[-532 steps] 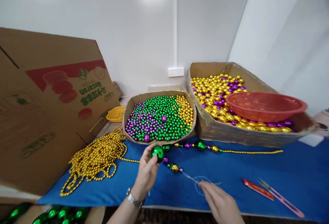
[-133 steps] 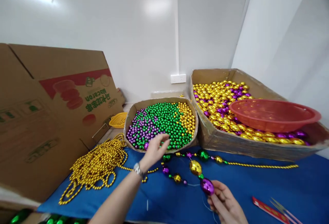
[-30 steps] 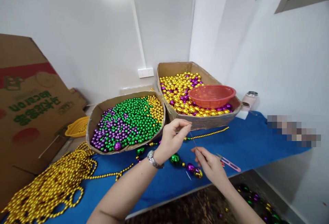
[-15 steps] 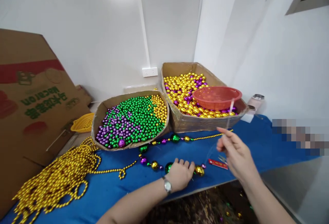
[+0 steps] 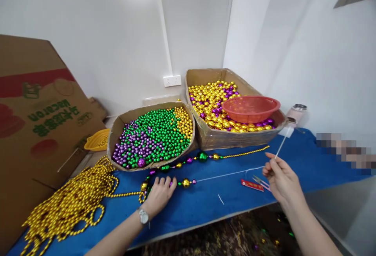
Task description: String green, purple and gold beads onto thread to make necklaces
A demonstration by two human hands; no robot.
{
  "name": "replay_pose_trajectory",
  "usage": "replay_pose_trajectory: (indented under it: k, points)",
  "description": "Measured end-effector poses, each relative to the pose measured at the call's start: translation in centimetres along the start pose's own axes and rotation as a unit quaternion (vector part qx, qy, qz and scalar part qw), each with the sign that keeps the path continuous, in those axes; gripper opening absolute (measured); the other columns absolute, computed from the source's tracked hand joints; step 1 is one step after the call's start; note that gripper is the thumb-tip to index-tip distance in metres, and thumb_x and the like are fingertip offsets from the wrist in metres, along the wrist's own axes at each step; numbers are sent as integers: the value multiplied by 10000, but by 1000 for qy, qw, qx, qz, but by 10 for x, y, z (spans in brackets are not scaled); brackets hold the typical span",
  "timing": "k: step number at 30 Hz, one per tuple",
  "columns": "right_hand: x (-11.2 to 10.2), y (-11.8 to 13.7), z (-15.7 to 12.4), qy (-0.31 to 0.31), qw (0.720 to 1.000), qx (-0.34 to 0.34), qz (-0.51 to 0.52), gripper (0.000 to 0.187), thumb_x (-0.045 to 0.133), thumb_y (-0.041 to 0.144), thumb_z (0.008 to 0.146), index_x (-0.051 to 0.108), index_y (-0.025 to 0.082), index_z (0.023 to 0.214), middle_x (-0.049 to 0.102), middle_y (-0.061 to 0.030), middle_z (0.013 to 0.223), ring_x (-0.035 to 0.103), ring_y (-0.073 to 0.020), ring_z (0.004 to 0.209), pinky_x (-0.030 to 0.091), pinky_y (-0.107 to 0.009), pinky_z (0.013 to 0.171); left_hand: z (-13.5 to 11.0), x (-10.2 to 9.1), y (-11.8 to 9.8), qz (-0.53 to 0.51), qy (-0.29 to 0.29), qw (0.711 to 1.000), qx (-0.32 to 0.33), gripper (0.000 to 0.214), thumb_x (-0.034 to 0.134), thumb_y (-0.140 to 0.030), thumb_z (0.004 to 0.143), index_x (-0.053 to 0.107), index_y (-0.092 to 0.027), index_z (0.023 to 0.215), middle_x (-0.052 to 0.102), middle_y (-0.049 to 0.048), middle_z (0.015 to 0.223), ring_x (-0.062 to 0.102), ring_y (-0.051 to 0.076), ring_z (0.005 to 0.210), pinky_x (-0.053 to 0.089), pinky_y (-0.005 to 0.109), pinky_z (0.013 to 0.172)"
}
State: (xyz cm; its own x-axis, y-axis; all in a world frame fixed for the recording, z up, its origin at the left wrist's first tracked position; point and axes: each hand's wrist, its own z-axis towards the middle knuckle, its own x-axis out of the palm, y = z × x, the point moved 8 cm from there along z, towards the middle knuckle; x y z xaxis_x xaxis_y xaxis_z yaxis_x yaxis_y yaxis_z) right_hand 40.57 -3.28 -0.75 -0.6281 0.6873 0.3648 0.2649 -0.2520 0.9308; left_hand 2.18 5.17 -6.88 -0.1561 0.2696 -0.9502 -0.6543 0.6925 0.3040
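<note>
Both ends secured: left hand (image 5: 160,193) lies flat, pinning the beaded strand (image 5: 185,182) near the worktop's (image 5: 205,209) front edge, apparently as an anchor, while the right hand (image 5: 282,178) pinches the thread (image 5: 229,174) taut.

beads (image 5: 152,136) glossy metallic; boxes (image 5: 235,140) matt cardboard; cloth (image 5: 205,201) blue matt; basin (image 5: 250,109) plastic

Cardboard box (image 5: 44,130), 9 o'clock: green "macaron", printed upside down.
Characters below it: not legible.
</note>
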Motion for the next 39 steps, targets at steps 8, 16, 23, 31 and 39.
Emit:
replay_pose_trajectory:
  k: [8,16,23,31,39]
  points:
    - [25,-25,-19,45,998,10,-47,541,775,551,575,629,202,962,520,52,616,484,-72,555,446,-140,494,-12,-29,13,-59,5,997,-52,524,594,-347,794,476,-155,1267,597,137,1066,531,297,936,396,466,843]
    - [63,-41,-57,203,939,-65,-269,472,512,557,827,594,195,1118,559,4,682,554,-130,631,492,-214,578,-16,-94,116,-78,-120,958,-248,317,379,-340,927,555,-162,1121,608,119,1042,538,248,967,428,351,833]
    - [86,-34,-85,277,871,-149,-377,436,395,469,907,565,176,1182,595,-8,669,586,-129,600,464,-202,555,-7,-50,159,-75,39,957,-279,283,471,-383,872,592,-192,1042,641,97,947,596,279,910,456,335,684]
    - [97,-37,-98,312,835,-186,-413,413,369,446,924,558,181,1178,611,-1,665,602,-123,585,455,-190,560,-3,-42,154,-105,42,952,-284,297,463,-392,881,578,-217,1091,637,79,1019,611,226,936,463,295,726]
    - [80,-33,-91,266,834,-196,-443,430,366,458,915,550,204,1208,642,-4,659,638,-137,579,468,-182,515,-151,-90,218,-60,-325,807,-489,441,452,-367,875,504,-84,1208,513,196,1239,412,327,1215,292,504,1031]
